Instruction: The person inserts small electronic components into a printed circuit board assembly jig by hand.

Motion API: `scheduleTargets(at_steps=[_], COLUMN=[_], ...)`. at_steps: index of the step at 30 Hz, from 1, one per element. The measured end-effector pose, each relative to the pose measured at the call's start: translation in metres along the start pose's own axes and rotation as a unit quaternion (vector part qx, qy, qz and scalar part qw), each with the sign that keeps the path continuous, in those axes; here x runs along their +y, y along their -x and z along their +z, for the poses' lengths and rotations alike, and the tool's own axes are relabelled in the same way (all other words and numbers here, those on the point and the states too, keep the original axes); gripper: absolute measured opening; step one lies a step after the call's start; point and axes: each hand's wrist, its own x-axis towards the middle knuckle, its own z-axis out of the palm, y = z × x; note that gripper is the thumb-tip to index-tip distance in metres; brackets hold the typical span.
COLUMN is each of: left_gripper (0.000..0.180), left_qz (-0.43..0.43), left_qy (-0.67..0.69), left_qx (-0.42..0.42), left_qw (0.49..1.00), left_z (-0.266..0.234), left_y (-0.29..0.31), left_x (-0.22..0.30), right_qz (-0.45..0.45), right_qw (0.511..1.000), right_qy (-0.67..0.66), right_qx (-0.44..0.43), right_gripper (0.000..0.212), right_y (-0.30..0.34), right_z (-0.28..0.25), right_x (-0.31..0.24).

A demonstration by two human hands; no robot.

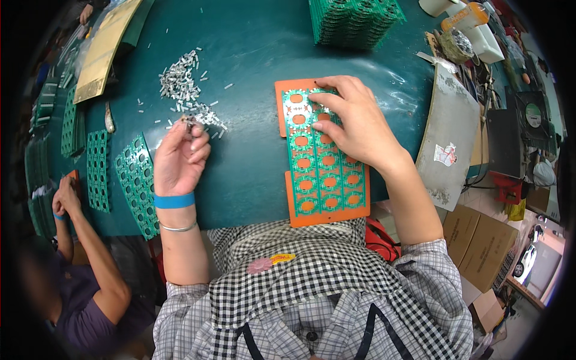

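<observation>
A green circuit board panel [315, 171] with rows of round cutouts lies on an orange backing plate [330, 218], right of the middle of the table. My right hand [360, 123] rests over the panel's upper part, fingers apart and tips touching the board; whether a tiny part sits under them cannot be seen. To the left, my left hand [183, 157] is palm up, with thumb and fingers pinched on small silvery pieces [190, 124]. Just beyond those fingers spreads a loose pile of the same small pieces [180, 81].
Two green panels [138, 180] [98, 171] lie left of my left hand. A tall stack of green boards [355, 24] stands at the far edge. A grey board [447, 132] leans along the right side. At the left, a co-worker's hands [67, 197] work at the same table.
</observation>
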Motion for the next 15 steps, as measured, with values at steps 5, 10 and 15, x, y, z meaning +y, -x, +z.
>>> scheduleTargets(at_steps=[5,10,15], left_gripper=[0.009,0.008,0.011], left_qz=[-0.055,-0.039,-0.038], left_qy=[0.016,-0.055,-0.084], left_qx=[-0.047,-0.052,-0.049], left_qw=[0.997,0.996,0.995], left_z=[0.019,0.047,0.052], left_y=[-0.005,-0.001,-0.002], left_x=[-0.026,-0.046,-0.056], right_qz=[0.016,-0.043,0.074], right_qw=[0.996,0.972,0.947], right_qy=[-0.084,-0.228,-0.312], right_qx=[0.000,0.030,-0.022], right_gripper=[0.029,0.014,0.009], right_y=[0.000,-0.015,-0.033], right_z=[-0.008,0.005,0.013], right_x=[-0.012,-0.036,-0.060])
